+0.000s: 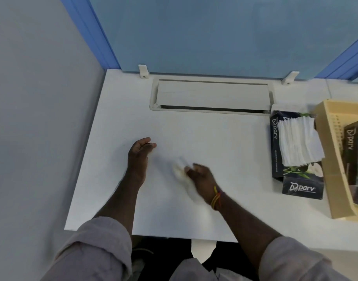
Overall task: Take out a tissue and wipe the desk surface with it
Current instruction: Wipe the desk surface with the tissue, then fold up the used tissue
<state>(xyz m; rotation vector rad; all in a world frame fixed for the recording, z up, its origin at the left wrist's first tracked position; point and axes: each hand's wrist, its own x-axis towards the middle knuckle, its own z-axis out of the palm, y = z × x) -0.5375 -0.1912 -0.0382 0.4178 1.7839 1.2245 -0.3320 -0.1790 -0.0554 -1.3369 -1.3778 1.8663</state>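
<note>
Right fingers [191, 169]: curled together around a white tissue [181, 172]; the wad is smeared by motion blur, so how firmly it is pinched is hard to tell, though it looks bunched under the fingertips.
Right hand [202, 179]: low over the worktop [204, 134], near its middle, with a coloured thread band [216, 199] at the wrist.
Tissue: on or just above the bare white surface, at the tips of the right fingers and between the two hands.
Left fingers [147, 146]: loosely curled, holding nothing that can be seen.
Left hand [138, 159]: resting on its edge on the worktop, well apart from the tissue.
Tissue box [295, 187]: dark, at the right side, its top open with a fan of white sheets [298, 142] standing out of it, just beside a tan basket [330, 159].
Risk, slip: a thin sheet held loosely could slide out from under the fingertips mid-stroke, leaving bare skin rubbing the surface.
Risk, tear: hard pressure on a bunched wad may shred it and leave lint.
Risk, coverage: short strokes in the centre would likely miss the far edge by the cable tray flap [212, 94].
Risk, collision: a wide sweep to the right could knock the box or catch the loose sheets.
</note>
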